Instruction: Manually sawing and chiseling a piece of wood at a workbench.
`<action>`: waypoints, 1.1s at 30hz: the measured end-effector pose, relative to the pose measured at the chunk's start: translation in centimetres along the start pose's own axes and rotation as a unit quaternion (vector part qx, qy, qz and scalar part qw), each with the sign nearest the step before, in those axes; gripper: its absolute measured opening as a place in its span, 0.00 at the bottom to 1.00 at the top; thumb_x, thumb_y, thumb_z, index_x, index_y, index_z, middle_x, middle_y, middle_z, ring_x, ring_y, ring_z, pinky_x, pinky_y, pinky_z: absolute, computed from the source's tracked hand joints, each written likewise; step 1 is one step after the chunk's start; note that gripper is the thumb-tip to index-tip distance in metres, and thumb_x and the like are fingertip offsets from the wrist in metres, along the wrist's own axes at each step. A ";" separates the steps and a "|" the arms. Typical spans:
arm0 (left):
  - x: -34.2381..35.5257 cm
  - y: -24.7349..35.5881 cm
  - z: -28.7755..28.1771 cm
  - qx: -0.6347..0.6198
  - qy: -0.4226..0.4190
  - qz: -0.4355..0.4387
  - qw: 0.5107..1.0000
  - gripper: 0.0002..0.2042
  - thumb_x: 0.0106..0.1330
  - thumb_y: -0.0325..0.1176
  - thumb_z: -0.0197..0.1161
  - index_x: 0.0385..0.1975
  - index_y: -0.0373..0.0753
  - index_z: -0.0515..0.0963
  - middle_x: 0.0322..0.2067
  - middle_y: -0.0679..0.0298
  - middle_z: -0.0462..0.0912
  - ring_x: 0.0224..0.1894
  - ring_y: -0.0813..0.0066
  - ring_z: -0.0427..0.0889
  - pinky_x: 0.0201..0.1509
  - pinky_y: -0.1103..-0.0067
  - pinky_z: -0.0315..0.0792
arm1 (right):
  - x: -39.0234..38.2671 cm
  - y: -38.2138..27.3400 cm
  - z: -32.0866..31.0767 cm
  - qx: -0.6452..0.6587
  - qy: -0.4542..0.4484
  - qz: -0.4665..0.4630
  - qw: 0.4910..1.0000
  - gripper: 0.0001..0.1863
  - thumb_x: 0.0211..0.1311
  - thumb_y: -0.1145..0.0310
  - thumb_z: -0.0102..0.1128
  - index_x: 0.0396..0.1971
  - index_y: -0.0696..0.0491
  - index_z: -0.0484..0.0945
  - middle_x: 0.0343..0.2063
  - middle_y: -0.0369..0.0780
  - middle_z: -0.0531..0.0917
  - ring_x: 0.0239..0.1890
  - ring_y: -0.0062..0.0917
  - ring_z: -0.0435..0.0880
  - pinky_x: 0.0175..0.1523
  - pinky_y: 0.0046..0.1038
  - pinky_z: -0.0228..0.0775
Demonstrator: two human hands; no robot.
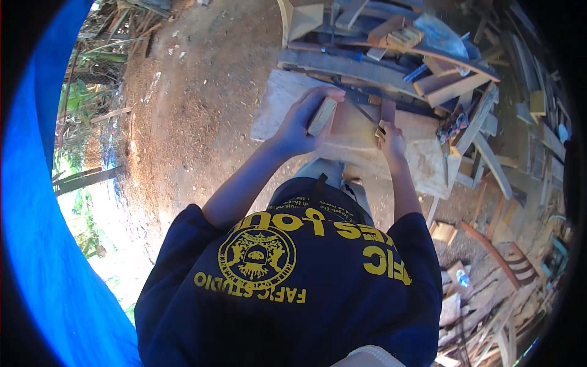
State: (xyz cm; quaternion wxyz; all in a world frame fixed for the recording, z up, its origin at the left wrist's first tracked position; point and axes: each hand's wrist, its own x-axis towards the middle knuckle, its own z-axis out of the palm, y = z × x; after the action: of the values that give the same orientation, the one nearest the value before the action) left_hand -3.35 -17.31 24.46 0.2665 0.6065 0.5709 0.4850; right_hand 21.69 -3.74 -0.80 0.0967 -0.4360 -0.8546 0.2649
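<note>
My left hand (297, 125) is closed on a small pale wooden block (322, 115) above the left part of a low plank work surface (272, 113). My right hand (392, 144) grips a long, thin, dark tool (365, 114), perhaps metal, whose shaft slants up and left toward the far edge of the boards. A reddish-brown wooden piece (387, 109) lies just beyond my right fingers. Where the tool's tip rests is too small to tell.
Timber offcuts (455, 88) and a pale blue plastic bag (437, 33) are piled behind and right of the work surface, with a patterned cloth (451, 128). More scrap wood (501, 257) lies lower right. A blue tarp (36, 244) hangs left, beside dirt ground (177, 98) with shavings.
</note>
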 end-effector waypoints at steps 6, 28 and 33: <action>-3.2 0.3 1.6 -0.015 0.064 -0.031 0.997 0.30 0.44 0.15 0.44 0.53 0.35 0.71 0.47 0.59 0.77 0.57 0.69 0.74 0.63 0.75 0.65 | -1.5 1.3 -1.0 0.311 0.050 0.121 0.942 0.22 0.49 0.73 0.65 0.47 0.56 0.74 0.39 0.48 0.81 0.43 0.44 0.82 0.44 0.37 0.75; -6.0 1.7 1.0 -0.417 0.074 -0.230 0.876 0.30 0.69 0.55 0.52 0.58 0.33 0.67 0.52 0.54 0.77 0.56 0.61 0.76 0.60 0.70 0.70 | -10.9 -13.3 -12.9 0.796 0.127 0.039 0.591 0.10 0.66 0.72 0.56 0.33 0.52 0.62 0.53 0.57 0.75 0.55 0.45 0.79 0.56 0.43 0.75; -3.7 1.4 3.4 -0.554 0.023 -0.241 0.796 0.36 0.70 0.64 0.41 0.64 0.38 0.63 0.56 0.54 0.73 0.56 0.65 0.73 0.59 0.69 0.68 | -11.6 -19.8 -15.6 0.507 0.290 -0.051 0.810 0.15 0.62 0.69 0.63 0.32 0.56 0.63 0.59 0.56 0.72 0.60 0.42 0.75 0.60 0.41 0.70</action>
State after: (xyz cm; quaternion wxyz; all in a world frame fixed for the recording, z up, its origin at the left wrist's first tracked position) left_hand 0.72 -20.36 23.28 0.6520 0.1867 0.3377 0.6526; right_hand 21.11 -16.78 23.73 0.5611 -0.3371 -0.5522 0.5163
